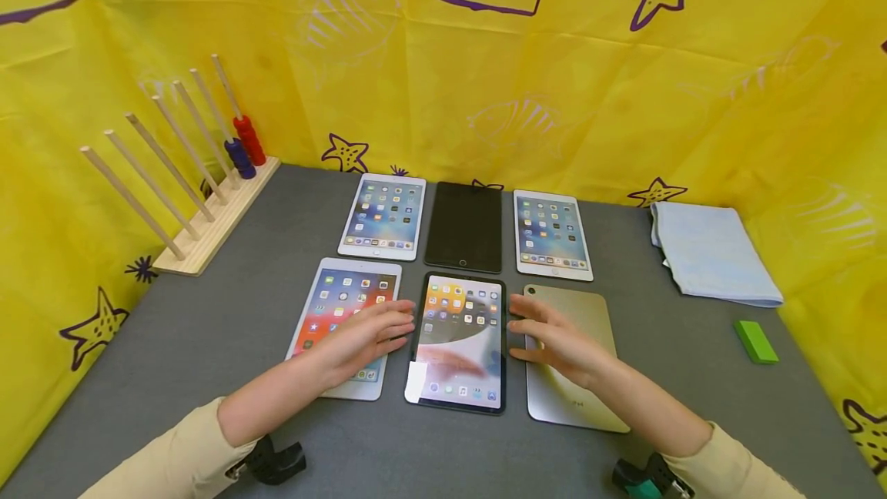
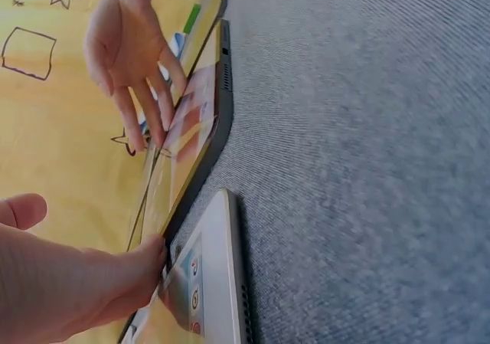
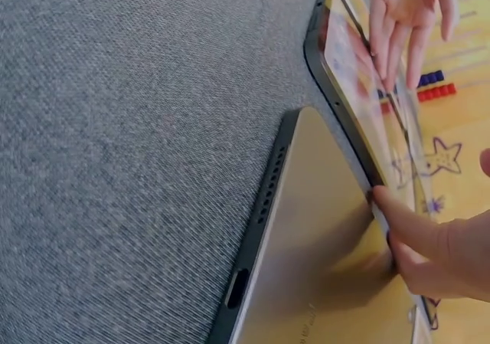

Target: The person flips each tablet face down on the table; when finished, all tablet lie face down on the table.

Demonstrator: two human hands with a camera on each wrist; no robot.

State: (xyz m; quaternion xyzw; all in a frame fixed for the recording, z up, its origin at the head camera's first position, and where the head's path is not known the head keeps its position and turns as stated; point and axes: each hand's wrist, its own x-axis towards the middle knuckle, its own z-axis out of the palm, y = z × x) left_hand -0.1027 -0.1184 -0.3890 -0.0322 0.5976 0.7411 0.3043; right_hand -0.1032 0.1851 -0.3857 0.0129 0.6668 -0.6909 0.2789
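Observation:
A lit tablet with a dark rim [image 1: 455,360] lies face up in the front row's middle. My left hand [image 1: 367,339] stands on edge at its left side, over a white lit tablet [image 1: 360,283], fingers extended. Opposite it, my right hand [image 1: 557,343] is held at the right side, over a gold tablet [image 1: 589,399] lying back up. The palms face each other with the middle tablet between them. In the right wrist view, the right fingertips [image 3: 380,197] are by the tablet's edge; whether they touch it is unclear. Neither hand grips anything.
Behind stand two white lit tablets [image 1: 383,216] [image 1: 552,233] with a dark-screened tablet [image 1: 464,226] between them. A wooden peg rack [image 1: 215,226] with red and blue beads is at left. A folded blue cloth [image 1: 714,252] and green block [image 1: 756,342] lie right. A yellow curtain [image 1: 430,83] borders the table.

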